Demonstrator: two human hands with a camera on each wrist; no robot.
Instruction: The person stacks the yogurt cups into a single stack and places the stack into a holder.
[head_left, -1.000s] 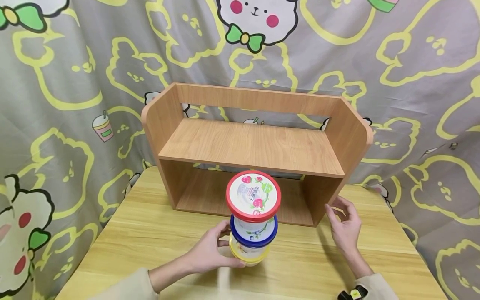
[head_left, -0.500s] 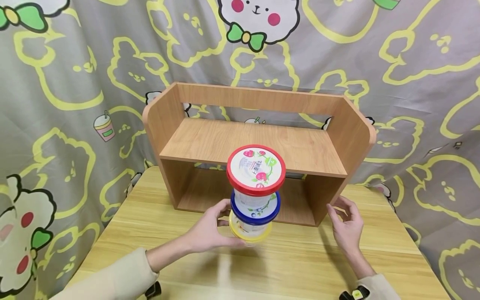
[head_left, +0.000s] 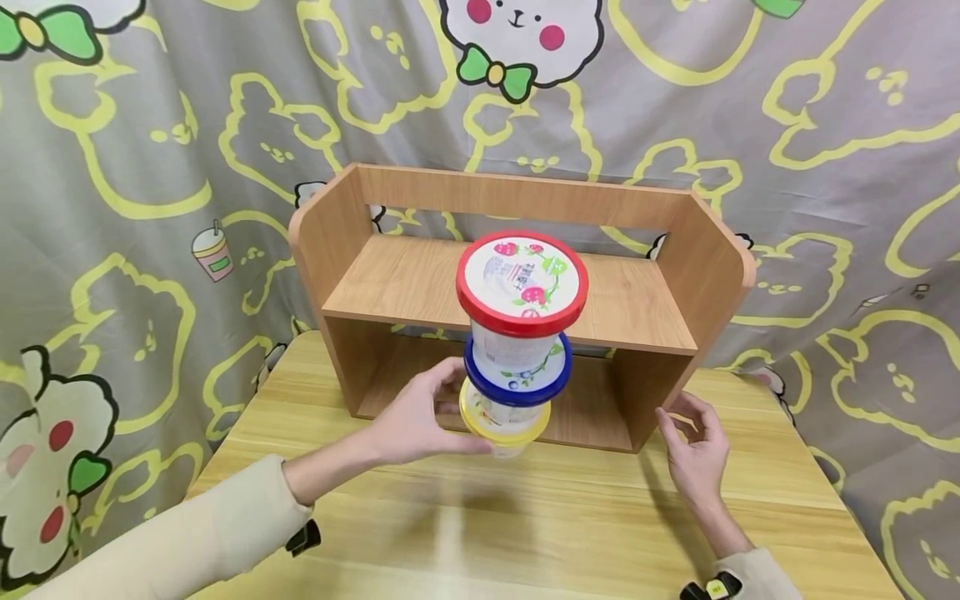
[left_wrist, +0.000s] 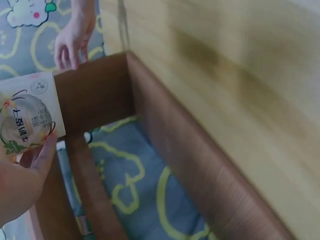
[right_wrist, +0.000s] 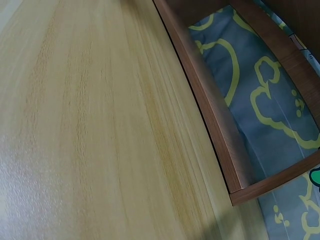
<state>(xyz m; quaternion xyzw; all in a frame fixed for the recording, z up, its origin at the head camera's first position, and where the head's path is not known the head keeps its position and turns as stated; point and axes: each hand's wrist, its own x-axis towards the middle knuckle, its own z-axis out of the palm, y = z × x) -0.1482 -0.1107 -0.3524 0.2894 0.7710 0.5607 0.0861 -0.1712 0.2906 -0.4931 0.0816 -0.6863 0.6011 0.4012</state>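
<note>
My left hand [head_left: 420, 414] grips the yellow-lidded tub [head_left: 504, 423], the lowest of three stacked round tubs. On it sits a blue-lidded tub [head_left: 521, 372], topped by a red-lidded tub [head_left: 522, 285] with strawberries printed on its lid. The stack is held up over the table, in front of the wooden shelf [head_left: 517, 335], leaning slightly right. In the left wrist view, the left thumb lies along the printed tub wall [left_wrist: 30, 117]. My right hand [head_left: 696, 450] touches the shelf's right side panel with bent fingertips and holds nothing. The right wrist view does not show that hand.
The two-level shelf stands toward the back of the light wooden table [head_left: 600, 525], its upper board [head_left: 405, 275] between raised side panels. A grey curtain [head_left: 840, 150] with yellow cartoon outlines hangs behind. Dark wrist straps [head_left: 712, 588] show at both sleeves.
My left hand has raised the stack of tubs from low over the table, so the red lid now overlaps the upper board. The right hand stays at the side panel.
</note>
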